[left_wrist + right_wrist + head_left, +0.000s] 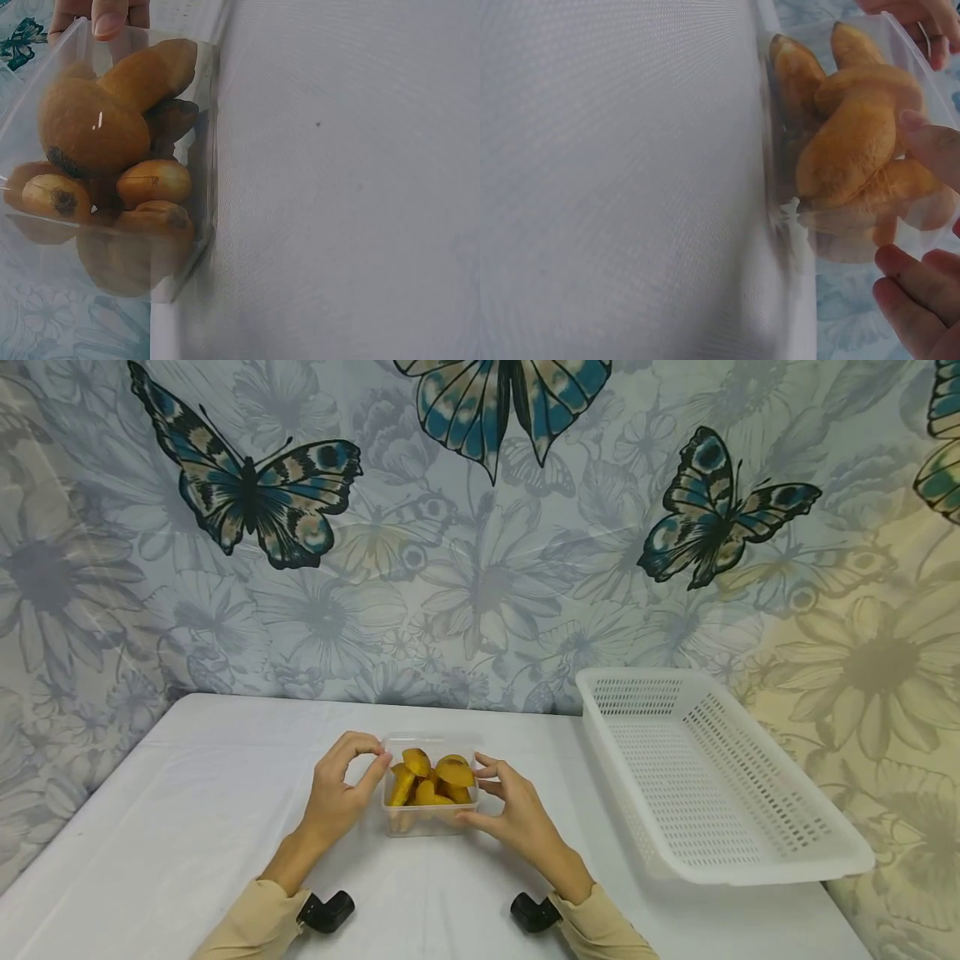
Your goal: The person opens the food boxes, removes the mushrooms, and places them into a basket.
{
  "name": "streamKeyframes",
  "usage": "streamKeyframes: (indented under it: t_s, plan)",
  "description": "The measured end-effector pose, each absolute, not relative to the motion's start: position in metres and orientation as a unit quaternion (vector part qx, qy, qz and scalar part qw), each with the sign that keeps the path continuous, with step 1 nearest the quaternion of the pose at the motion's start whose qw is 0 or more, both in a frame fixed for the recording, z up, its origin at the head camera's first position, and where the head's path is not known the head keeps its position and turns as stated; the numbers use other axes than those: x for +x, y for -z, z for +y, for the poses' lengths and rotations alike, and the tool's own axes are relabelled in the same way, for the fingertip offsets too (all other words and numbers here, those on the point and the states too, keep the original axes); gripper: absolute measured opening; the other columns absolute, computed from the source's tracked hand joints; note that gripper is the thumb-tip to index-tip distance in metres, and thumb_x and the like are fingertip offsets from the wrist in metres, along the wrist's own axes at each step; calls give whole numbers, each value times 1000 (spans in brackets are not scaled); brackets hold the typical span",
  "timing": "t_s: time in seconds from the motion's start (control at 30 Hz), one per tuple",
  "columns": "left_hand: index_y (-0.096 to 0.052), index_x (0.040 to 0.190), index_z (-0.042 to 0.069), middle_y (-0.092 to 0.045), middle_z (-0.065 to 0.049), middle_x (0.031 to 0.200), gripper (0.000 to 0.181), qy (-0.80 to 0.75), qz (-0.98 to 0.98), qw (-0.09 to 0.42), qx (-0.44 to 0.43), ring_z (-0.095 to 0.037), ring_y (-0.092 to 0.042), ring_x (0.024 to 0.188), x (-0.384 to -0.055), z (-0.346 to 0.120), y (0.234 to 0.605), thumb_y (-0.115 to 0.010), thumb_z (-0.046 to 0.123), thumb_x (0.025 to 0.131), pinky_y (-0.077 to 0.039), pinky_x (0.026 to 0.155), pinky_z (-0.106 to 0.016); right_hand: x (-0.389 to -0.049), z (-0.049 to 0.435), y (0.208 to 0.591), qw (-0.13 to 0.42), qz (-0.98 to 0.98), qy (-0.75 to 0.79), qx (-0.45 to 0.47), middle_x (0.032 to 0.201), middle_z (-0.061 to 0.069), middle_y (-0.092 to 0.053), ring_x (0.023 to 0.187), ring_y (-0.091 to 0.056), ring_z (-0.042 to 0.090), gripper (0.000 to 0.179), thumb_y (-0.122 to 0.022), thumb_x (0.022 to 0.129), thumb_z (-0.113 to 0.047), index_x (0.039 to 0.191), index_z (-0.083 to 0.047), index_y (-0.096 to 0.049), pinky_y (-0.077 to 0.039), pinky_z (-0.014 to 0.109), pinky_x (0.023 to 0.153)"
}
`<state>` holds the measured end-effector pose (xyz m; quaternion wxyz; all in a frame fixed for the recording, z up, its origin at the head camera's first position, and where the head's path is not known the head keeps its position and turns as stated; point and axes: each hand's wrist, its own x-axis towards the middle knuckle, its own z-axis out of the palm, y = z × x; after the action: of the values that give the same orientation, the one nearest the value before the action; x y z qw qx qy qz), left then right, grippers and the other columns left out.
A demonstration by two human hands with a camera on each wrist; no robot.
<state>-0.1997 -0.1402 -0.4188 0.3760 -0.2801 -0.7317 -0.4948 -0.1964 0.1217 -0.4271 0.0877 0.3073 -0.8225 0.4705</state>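
A clear plastic container [427,823] sits on the white-covered table, filled with several yellow-brown mushrooms [455,772] with thick stems and rounded caps. At its far left corner, my left hand [335,785] pinches the rim between thumb and index finger. My right hand [520,814] spans the right side, its thumb at the near corner and its fingers at the far one. Through the wall, the left wrist view shows mushrooms [94,127] with dark patches on some ends. A large mushroom [847,150] lies on top in the right wrist view.
A white perforated plastic basket [723,777] stands at the right side of the table. White cloth [187,793] covers the tabletop. Behind rises a patterned backdrop [480,577] with butterflies and flowers. Black wrist devices [327,912] sit at both sleeves.
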Motion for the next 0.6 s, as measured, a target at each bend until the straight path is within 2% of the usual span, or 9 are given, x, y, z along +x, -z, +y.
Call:
streamKeyframes:
  t_s: [0.07,0.13,0.2,0.3,0.4,0.6]
  plan:
    - [-63,113,-2,-65,-13,110,34,491,-748,353,-273,-12,-60,107,-200,-141,420,-70,-11,81,-50,95,-16,-197,122,427,91,-820,-472,311,142,29,-51,112,-66,39,54,-87,71,-5,112,3,-52,-57,41,91]
    - [-55,132,0,-61,-16,127,51,477,-771,325,-270,-17,-56,120,-200,-142,422,-70,-9,84,-51,98,-22,-197,122,428,93,-818,-473,314,142,30,-51,112,-66,39,53,-87,72,-5,111,3,-52,-57,41,91]
    - [-45,144,2,-53,-17,140,65,464,-791,292,-271,-24,-50,130,-200,-142,423,-72,-5,85,-51,100,-31,-198,122,429,93,-816,-474,316,142,30,-51,113,-66,40,52,-87,72,-5,111,3,-52,-57,40,91]
    - [-33,152,6,-41,-14,154,78,451,-818,239,-266,-30,-42,140,-199,-144,424,-74,5,87,-49,105,-42,-198,123,429,90,-816,-475,315,142,30,-51,113,-66,40,52,-86,73,-5,110,3,-52,-57,41,92]
    - [-26,156,10,-32,-13,160,86,461,-832,177,-253,-34,-36,144,-198,-146,424,-76,15,87,-44,109,-49,-198,123,429,85,-817,-477,313,142,29,-50,114,-65,39,51,-86,73,-5,110,2,-52,-57,40,93]
    - [-17,159,21,-21,-13,165,93,479,-847,82,-217,-46,-37,142,-197,-149,424,-76,32,88,-38,112,-60,-198,124,430,82,-818,-479,309,143,28,-51,116,-65,38,51,-87,73,-6,110,1,-53,-56,41,93]
